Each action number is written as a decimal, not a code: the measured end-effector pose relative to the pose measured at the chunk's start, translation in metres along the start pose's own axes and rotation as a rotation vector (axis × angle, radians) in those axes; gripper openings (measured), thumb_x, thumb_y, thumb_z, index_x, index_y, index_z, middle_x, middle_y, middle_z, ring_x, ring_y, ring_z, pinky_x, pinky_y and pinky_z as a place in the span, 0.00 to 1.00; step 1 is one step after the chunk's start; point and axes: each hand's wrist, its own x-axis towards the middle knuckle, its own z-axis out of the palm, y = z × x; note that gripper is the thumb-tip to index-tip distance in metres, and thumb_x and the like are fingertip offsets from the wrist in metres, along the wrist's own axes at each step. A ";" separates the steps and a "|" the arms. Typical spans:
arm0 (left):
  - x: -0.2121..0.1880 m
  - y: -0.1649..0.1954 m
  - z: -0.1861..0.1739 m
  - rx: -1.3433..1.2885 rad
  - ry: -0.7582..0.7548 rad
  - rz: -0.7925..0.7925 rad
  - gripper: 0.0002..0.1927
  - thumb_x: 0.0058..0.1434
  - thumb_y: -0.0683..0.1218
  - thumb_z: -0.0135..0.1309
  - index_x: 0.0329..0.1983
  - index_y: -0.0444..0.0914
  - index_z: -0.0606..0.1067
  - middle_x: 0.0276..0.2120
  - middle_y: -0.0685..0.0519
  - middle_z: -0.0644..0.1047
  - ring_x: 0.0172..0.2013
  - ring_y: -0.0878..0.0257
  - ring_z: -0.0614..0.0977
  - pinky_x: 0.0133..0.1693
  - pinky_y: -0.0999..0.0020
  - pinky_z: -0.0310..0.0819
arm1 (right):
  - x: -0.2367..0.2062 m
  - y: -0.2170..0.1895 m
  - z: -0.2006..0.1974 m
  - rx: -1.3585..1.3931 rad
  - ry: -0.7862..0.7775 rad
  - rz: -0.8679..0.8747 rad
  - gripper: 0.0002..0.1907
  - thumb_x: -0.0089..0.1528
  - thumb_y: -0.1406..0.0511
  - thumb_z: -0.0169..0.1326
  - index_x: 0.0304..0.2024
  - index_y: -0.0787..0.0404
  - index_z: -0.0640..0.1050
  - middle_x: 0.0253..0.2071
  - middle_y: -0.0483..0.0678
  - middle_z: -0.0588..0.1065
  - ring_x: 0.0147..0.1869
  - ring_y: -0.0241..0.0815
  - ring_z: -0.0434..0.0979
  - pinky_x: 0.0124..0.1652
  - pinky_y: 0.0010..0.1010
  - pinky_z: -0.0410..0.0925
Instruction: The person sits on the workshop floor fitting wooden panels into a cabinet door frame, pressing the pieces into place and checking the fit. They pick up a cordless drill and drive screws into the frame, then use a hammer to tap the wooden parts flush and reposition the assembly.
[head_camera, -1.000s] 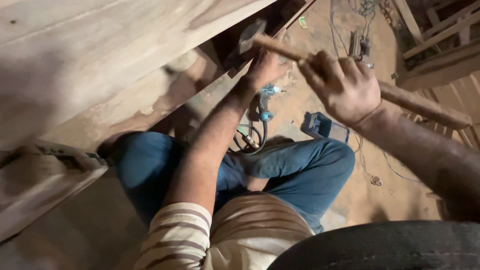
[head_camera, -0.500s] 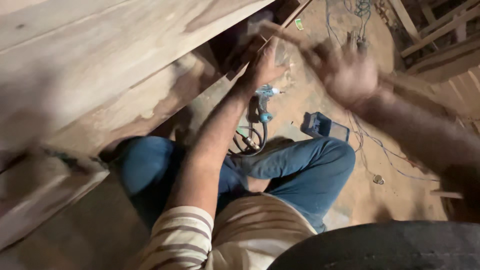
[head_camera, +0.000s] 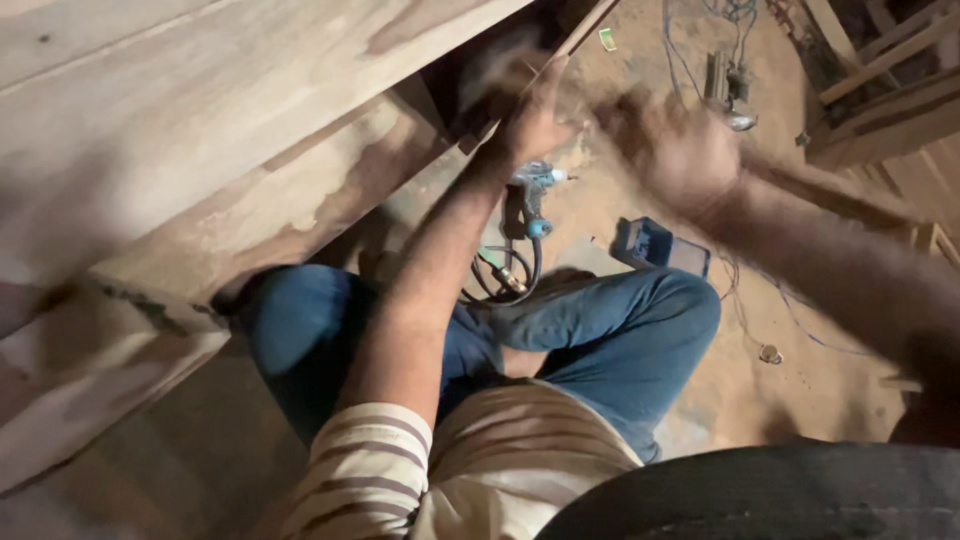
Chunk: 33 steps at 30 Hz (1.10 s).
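My left hand (head_camera: 535, 120) reaches up to the dark underside edge of a big wooden panel (head_camera: 200, 120), fingers curled against the wood. Whether it holds anything is hidden. My right hand (head_camera: 675, 150) is blurred by motion and is closed around a long wooden handle (head_camera: 830, 195), which runs back to the right past my wrist. Its front end is a smear near my left hand. I sit on the floor in blue jeans (head_camera: 620, 340) and a striped shirt.
A blue power tool (head_camera: 530, 195) with a coiled hose (head_camera: 505, 275) lies on the dusty floor between my knees. A small blue box (head_camera: 650, 243) sits beside it. Loose cables trail right. Wooden frames (head_camera: 880, 100) stand at top right.
My right hand with the wooden handle has swung, going from sharp to blurred and shifting slightly. The left hand stays at the wood edge.
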 end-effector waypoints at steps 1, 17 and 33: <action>-0.001 0.000 -0.002 0.097 -0.043 -0.073 0.54 0.58 0.49 0.72 0.77 0.39 0.48 0.72 0.39 0.62 0.73 0.49 0.61 0.72 0.57 0.57 | 0.003 0.003 0.006 -0.111 -0.108 0.041 0.25 0.73 0.61 0.49 0.73 0.46 0.68 0.40 0.47 0.74 0.31 0.33 0.70 0.25 0.24 0.65; -0.012 0.011 -0.008 -0.085 -0.050 0.074 0.49 0.66 0.49 0.66 0.78 0.36 0.47 0.73 0.38 0.55 0.72 0.47 0.59 0.71 0.55 0.58 | -0.017 -0.011 0.021 0.052 -0.246 0.052 0.28 0.70 0.66 0.46 0.73 0.46 0.68 0.45 0.53 0.77 0.31 0.38 0.75 0.23 0.28 0.69; -0.010 0.025 -0.015 0.176 -0.055 0.035 0.44 0.58 0.52 0.69 0.72 0.37 0.60 0.68 0.39 0.67 0.68 0.46 0.70 0.68 0.58 0.66 | -0.025 0.015 0.003 -0.017 -0.359 0.208 0.33 0.69 0.65 0.47 0.78 0.43 0.64 0.39 0.51 0.74 0.32 0.41 0.75 0.26 0.30 0.71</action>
